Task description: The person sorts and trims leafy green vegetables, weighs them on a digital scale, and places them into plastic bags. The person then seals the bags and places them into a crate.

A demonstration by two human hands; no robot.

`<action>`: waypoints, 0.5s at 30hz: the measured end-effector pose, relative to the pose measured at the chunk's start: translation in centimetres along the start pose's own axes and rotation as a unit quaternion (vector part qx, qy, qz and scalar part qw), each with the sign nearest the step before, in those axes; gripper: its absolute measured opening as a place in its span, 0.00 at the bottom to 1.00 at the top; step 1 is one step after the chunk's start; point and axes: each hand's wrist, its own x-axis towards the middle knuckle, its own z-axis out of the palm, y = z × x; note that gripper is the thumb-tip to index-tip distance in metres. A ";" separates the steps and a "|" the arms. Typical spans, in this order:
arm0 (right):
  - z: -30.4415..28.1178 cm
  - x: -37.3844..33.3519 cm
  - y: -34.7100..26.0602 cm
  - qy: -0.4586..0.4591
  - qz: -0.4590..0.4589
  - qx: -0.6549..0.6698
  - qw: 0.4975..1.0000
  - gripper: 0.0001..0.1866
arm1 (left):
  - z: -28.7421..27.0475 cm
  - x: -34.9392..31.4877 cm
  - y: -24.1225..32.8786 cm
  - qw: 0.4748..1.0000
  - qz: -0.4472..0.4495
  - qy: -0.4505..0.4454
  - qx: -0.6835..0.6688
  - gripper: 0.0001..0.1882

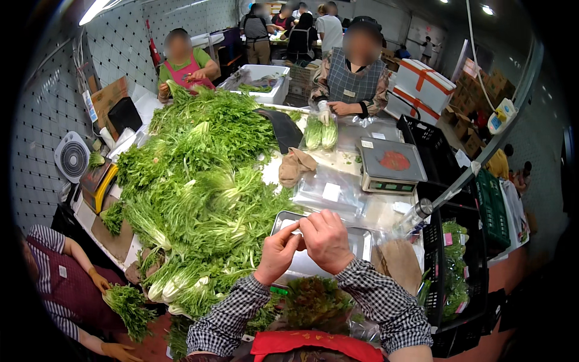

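My left hand (276, 252) and my right hand (326, 242) meet in front of me, fingertips pinched together. Whatever they pinch is too small or too covered to name. Both are above a shallow metal tray (360, 244), which they partly hide. Left of them spreads a big heap of frilly leafy greens (205, 163) with pale stems. Red-tipped leafy greens (310, 301) are just below my wrists. Beyond my hands, flat clear plastic bags (319, 192) lie on the table, close to a crumpled brown cloth (295, 166).
A digital scale (392, 163) stands right of the bags, near a clear bottle (416, 214). Black crates (455, 271) with packed greens line the right edge. Across the table, a co-worker's gloved hand (324, 113) touches bagged greens (320, 133). Another person (69, 271) holds greens at lower left.
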 end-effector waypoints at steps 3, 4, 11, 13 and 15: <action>0.2 0.4 0.0 -0.030 -0.041 -0.032 0.998 0.10 | -0.2 0.0 0.7 1.000 -0.002 -0.006 0.012 0.15; 0.2 0.5 0.0 -0.042 -0.052 -0.042 0.997 0.10 | -0.3 0.1 1.0 1.000 -0.005 -0.013 0.025 0.15; -0.2 1.7 2.8 0.082 0.056 0.047 0.994 0.03 | -0.7 -0.1 1.6 0.997 -0.047 -0.033 -0.049 0.16; -2.9 1.7 4.3 0.105 0.252 0.220 0.936 0.02 | -1.4 -0.2 1.3 0.997 -0.051 0.003 -0.057 0.17; -7.8 0.9 6.6 0.163 0.367 0.406 0.821 0.03 | -1.7 0.1 0.8 0.996 -0.058 0.010 -0.066 0.18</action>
